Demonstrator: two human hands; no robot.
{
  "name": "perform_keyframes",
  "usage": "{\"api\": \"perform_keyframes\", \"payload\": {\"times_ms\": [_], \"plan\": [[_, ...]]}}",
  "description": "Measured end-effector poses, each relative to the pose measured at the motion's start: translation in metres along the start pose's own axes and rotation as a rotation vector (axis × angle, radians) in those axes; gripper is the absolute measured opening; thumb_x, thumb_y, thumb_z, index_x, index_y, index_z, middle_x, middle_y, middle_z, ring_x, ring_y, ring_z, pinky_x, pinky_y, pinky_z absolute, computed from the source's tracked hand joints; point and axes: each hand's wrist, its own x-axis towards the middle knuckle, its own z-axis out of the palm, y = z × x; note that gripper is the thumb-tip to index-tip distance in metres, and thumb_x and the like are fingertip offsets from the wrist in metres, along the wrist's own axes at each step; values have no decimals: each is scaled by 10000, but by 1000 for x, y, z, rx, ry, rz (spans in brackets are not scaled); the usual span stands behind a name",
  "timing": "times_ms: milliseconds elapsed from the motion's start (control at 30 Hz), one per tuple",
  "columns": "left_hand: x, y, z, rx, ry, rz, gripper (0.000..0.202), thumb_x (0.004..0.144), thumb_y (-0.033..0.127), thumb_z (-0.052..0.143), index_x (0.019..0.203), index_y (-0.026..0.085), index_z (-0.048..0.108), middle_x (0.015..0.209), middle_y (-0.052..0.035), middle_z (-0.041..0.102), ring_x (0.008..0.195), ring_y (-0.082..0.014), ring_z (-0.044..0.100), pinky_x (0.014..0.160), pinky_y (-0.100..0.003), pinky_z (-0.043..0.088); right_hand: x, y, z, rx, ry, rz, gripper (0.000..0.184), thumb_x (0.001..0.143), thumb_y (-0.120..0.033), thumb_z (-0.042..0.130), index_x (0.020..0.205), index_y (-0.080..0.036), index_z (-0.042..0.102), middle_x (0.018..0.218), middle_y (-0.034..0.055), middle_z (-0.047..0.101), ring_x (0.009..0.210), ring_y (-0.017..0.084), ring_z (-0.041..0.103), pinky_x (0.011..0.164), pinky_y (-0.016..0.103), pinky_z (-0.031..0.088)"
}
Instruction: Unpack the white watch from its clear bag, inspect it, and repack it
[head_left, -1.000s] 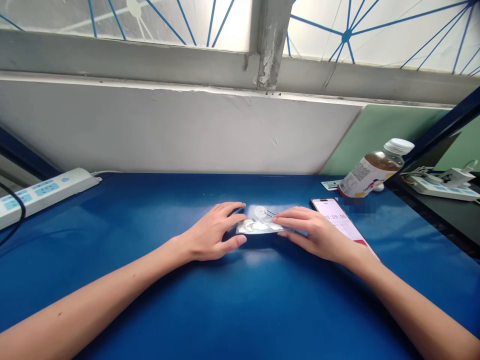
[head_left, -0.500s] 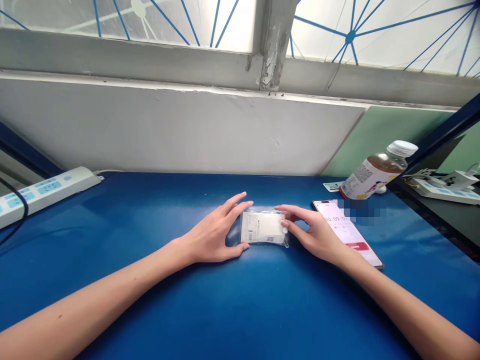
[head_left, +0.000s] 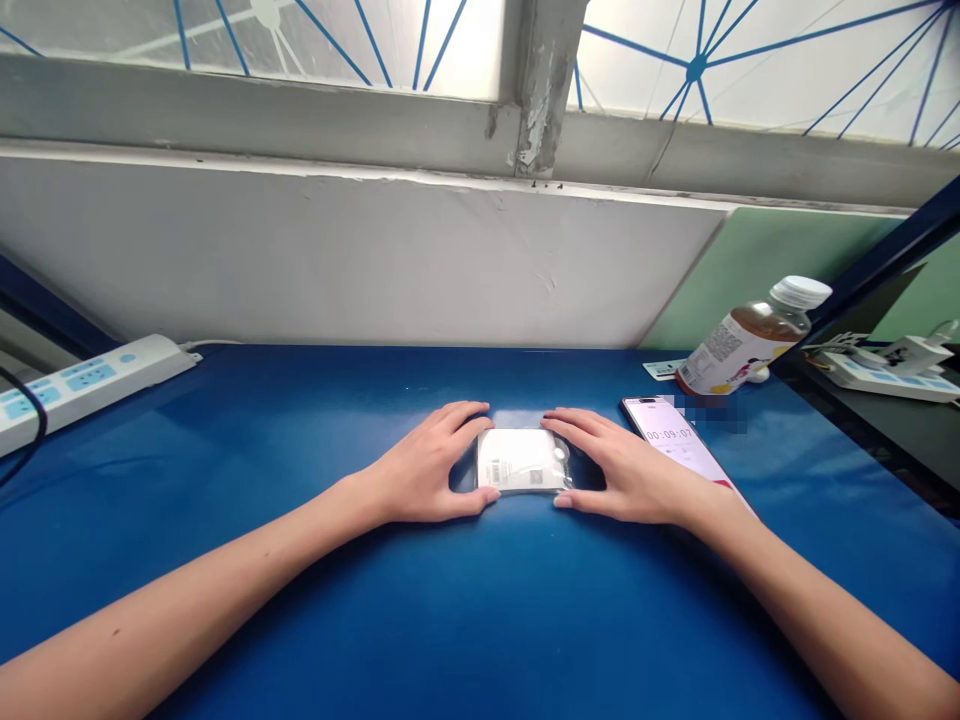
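We are facing a pale wall [head_left: 337,260] and windows [head_left: 780,75] across a blue worktop [head_left: 480,620]. Between our left hand [head_left: 424,465] and right hand [head_left: 622,465], the clear packet [head_left: 517,460] is lying printed side up, long axis running left to right; we are holding fingers [head_left: 577,425] apart around its ends.

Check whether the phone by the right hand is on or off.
On: the phone is lit up and reads 00:09:07.

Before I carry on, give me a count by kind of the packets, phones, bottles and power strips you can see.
Packet: 1
Phone: 1
Bottle: 1
Power strips: 2, one at each side of the view
Total: 5
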Motion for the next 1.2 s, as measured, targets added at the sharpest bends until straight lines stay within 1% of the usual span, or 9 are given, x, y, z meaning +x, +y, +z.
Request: {"api": "perform_keyframes", "payload": {"times_ms": [133, 200, 433, 600, 800, 1000, 1200], "plan": [[0, 0, 2, 57, 30, -3, 659, 809, 530, 685, 1318, 139, 539, 1457, -204, 472, 1366, -386, 422, 1111, -532, 404, 2, 5, 2, -52, -1, 21, 891, 792, -700, 641, 1480, -178, 422, 1539, 154, 438, 1485, 383, 253, 1165, 555, 338], [0, 0, 3, 86, 53, -15, 673, 802, 555, 685, 1301, 124, 553, 1446, -213, 482, 1355, -391, 432, 1111, -534, 401, 2, 6, 2, -48, 2, 20, 891, 783, -707, 645, 1460, -166, 441, 1531, 161, 447, 1497, 382, 222, 1170, 561, 327], [0, 1, 4, 102, 65, -47, 680, 791, 586, 688, 1285, 136, 565, 1429, -197, 503, 1348, -384, 442, 1113, -521, 401, 1, 4, 1, -25, -25, 67, 885, 792, -704, 637, 1460, -159, 436, 1555, 181, 407, 1456, 373, 330, 1155, 537, 363], [-1, 0, 3, 99, 61, -46, 701, 786, 600, 691, 1277, 115, 567, 1419, -206, 511, 1333, -385, 456, 1100, -521, 410, 1, 5, 0, -40, -39, 75, 941, 798, -721, 615, 1492, -130, 385, 1550, 183, 417, 1455, 355, 337, 1159, 507, 370], [0, 1, 1, 129, 34, -62, 789, 763, 672, 682, 1290, 98, 561, 1444, -217, 490, 1334, -377, 457, 1091, -507, 422, 1, 5, 0, -64, -51, 87, 946, 795, -747, 591, 1481, -120, 413, 1568, 184, 391, 1460, 361, 327, 1162, 512, 363], [1, 2, 2, 136, 32, -85, 742, 761, 630, 693, 1262, 96, 569, 1437, -216, 498, 1333, -371, 461, 1091, -502, 423, 2, 3, -1, -83, -61, 93, 963, 803, -754, 573, 1482, -92, 408, 1572, 190, 383, 1461, 351, 327, 1166, 504, 363], [1, 4, 2, 137, 41, -97, 686, 746, 571, 707, 1235, 110, 567, 1436, -216, 498, 1328, -377, 464, 1074, -513, 437, 2, 0, 2, -99, -42, 77, 948, 812, -738, 580, 1472, -77, 422, 1563, 210, 389, 1453, 368, 338, 1158, 533, 366]]}}
